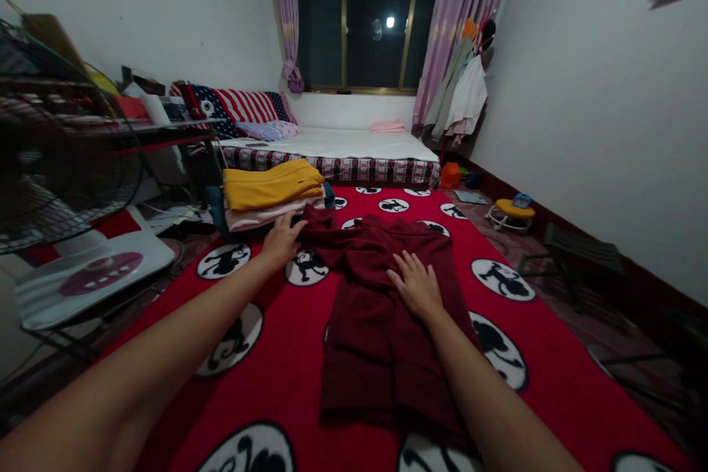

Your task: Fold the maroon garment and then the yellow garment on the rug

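Observation:
A maroon long-sleeved top (362,324) lies spread on a red blanket (282,361) patterned with white circles and black figures. One of its sleeves stretches out to the left, toward a stack of folded clothes. At that sleeve's end is my left hand (282,242), its fingers closed on the cloth. My right hand (419,286) rests flat on the upper body of the top, fingers spread, pressing on the fabric. Folds run across the top's middle. Just beyond my left hand, the stack has a yellow folded garment (273,186) above a pale pink one (248,218).
A fan (49,169) and a white folding stool (99,276) stand at the left, by a cluttered desk. Ahead is a low bed (343,144) beneath a window. A yellow round stool (514,209) and a dark folding stool (583,247) are along the right wall.

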`<state>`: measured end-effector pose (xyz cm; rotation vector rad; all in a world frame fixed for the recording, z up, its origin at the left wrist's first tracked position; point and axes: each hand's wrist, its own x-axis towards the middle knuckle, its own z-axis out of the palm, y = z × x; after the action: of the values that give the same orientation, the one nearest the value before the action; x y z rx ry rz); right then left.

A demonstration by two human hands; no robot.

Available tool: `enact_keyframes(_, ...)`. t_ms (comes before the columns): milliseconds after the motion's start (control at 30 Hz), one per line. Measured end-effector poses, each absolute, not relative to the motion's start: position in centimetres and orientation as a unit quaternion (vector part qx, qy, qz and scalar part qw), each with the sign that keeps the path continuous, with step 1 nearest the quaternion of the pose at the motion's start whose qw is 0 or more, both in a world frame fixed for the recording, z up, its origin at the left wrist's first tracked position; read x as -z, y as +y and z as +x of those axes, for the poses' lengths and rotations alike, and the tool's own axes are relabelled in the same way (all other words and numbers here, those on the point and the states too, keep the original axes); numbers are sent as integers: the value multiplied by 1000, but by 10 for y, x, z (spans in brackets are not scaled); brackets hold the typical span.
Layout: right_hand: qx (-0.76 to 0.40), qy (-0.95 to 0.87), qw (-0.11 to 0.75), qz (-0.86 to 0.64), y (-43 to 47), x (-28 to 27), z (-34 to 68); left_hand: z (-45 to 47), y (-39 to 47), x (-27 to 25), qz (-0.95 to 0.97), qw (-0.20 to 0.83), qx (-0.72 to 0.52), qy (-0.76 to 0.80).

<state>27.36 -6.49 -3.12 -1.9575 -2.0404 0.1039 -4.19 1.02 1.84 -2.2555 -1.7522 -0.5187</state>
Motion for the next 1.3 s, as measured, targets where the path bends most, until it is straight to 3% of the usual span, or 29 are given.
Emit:
enact_keyframes(200, -43, -712, 165, -682, -66, 30, 275, -34, 28, -47, -840, 98, 130, -517)
enact_keyframes(367, -63, -706, 205, -675, -65, 33, 274, -12, 20, -112, -831, 78, 162, -526)
enact_keyframes(467, -106, -672, 318, -661, -62, 35, 277, 24, 4, -162, -819, 59, 218, -528)
enact_keyframes(567, -193, -573, 515, -608, -59, 35, 290, 71, -25, -190, -821, -37, 272, -501)
enact_keyframes(633, -282, -479, 613, -562, -59, 33, 305, 97, -49, -183, -838, -119, 261, -464)
enact_keyframes(700, -385, -395, 656, -516, -63, 32, 321, 111, -70, -157, -854, -225, 222, -413)
enact_keyframes(767, -468, -350, 665, -466, -69, 30, 334, 113, -85, -119, -829, -394, 192, -346)
enact_keyframes(833, -510, -324, 670, -432, -74, 30, 339, 106, -94, -82, -798, -451, 193, -350)
enact_keyframes(1000, -497, -328, 667, -447, -76, 32, 329, 89, -109, -33, -802, -354, 251, -410)
enact_keyframes(1300, -410, -464, 524, -585, -57, 24, 318, 107, -164, -29, -874, -236, 178, -385)
